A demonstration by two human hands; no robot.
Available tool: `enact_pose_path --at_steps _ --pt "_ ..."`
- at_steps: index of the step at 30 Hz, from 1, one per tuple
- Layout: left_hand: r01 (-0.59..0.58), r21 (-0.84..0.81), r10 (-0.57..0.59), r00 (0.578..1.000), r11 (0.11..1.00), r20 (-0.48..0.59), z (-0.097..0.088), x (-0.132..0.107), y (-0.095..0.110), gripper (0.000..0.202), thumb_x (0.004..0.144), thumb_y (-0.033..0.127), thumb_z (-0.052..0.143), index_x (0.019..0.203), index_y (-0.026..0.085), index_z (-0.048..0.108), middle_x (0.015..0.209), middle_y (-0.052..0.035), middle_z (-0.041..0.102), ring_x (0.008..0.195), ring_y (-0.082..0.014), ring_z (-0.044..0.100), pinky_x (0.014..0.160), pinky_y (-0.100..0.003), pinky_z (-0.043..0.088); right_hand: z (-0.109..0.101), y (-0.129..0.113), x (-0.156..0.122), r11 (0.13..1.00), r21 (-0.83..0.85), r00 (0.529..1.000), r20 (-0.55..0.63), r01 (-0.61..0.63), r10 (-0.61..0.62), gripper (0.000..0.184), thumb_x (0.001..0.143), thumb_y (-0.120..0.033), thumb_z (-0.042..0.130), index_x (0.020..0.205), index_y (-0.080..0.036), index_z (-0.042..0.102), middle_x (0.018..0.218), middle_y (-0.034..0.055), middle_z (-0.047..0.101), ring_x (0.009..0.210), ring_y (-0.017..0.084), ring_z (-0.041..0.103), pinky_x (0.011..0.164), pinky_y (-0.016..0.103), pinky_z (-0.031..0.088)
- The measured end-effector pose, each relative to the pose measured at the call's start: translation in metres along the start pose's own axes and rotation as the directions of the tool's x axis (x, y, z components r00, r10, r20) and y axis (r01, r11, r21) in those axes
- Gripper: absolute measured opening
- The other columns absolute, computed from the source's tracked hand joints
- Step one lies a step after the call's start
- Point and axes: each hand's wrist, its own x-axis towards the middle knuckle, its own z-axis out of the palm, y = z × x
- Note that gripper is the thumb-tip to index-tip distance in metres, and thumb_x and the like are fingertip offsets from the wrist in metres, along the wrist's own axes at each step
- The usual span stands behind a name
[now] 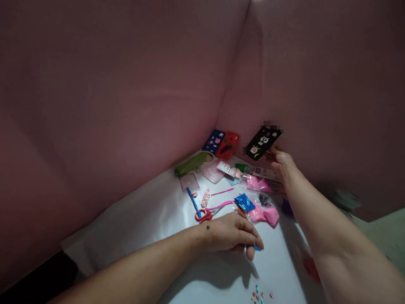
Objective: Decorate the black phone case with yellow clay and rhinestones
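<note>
My right hand [280, 162] is raised at the back right and grips a black phone case [263, 142] decorated with small white and coloured figures. My left hand [232, 234] rests knuckles-up on the white sheet [142, 228], its fingers curled around a small blue piece [257, 248] that peeks out at the fingertips. Just beyond that hand lie red-handled scissors [205, 215], a blue packet [244, 202] and pink packets [265, 214].
A blue phone case [213, 141] and a red phone case [228, 145] lean against the pink backdrop [126, 93]. A green roll [191, 164], a clear tub [213, 173], a blue pen [193, 202] and pink sticks lie behind. Several tiny gems [259, 295] are scattered at the front.
</note>
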Motion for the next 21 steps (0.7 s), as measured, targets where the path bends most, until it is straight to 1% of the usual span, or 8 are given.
enact_pose_path --at_steps 3,6,10,16,21 --pt "0.024 -0.023 -0.024 1.0 0.999 0.016 0.0 -0.001 0.0 0.018 0.083 0.017 0.054 0.087 0.013 0.071 0.059 0.0028 0.058 0.039 -0.0038 0.033 0.04 -0.021 0.023 0.005 0.012 0.016 0.999 0.004 0.997 -0.053 -0.051 0.051 0.028 0.089 -0.031 0.059 0.116 -0.024 0.058 0.118 0.0079 0.06 0.099 0.023 0.06 0.076 0.04 0.054" --pt "0.037 -0.038 -0.035 0.999 0.999 0.04 0.0 -0.001 0.001 0.019 0.084 0.015 0.053 0.088 0.014 0.072 0.059 0.0033 0.058 0.04 -0.0038 0.034 0.042 -0.021 0.026 0.007 0.024 0.029 0.995 0.004 0.992 -0.07 -0.103 0.103 0.029 0.09 -0.03 0.058 0.117 -0.021 0.057 0.12 0.0078 0.059 0.099 0.022 0.061 0.08 0.04 0.053" --pt "0.082 -0.069 -0.077 0.994 0.994 0.075 -0.001 -0.001 0.001 0.021 0.086 0.014 0.051 0.087 0.016 0.072 0.059 0.0037 0.058 0.041 -0.0041 0.033 0.044 -0.021 0.025 0.007 0.037 0.038 0.989 -0.007 0.986 -0.08 -0.148 0.147 0.029 0.09 -0.029 0.058 0.118 -0.02 0.057 0.12 0.0076 0.059 0.099 0.022 0.061 0.081 0.04 0.052" --pt "0.118 -0.103 -0.111 0.991 0.988 0.072 0.0 0.002 -0.003 0.022 0.086 0.013 0.051 0.088 0.018 0.073 0.058 0.0042 0.058 0.041 -0.0044 0.034 0.045 -0.022 0.024 0.008 0.051 0.039 0.983 -0.022 0.979 -0.097 -0.183 0.18 0.029 0.091 -0.03 0.057 0.118 -0.021 0.057 0.121 0.0079 0.058 0.1 0.022 0.061 0.081 0.04 0.052" --pt "0.129 -0.094 -0.122 0.989 0.987 0.08 0.001 0.002 -0.003 0.022 0.087 0.012 0.051 0.085 0.018 0.072 0.057 0.0041 0.057 0.041 -0.0041 0.035 0.043 -0.02 0.025 0.022 0.045 0.035 0.978 -0.048 0.977 -0.071 -0.204 0.2 0.029 0.091 -0.03 0.057 0.118 -0.02 0.057 0.12 0.008 0.059 0.1 0.022 0.061 0.081 0.041 0.052"
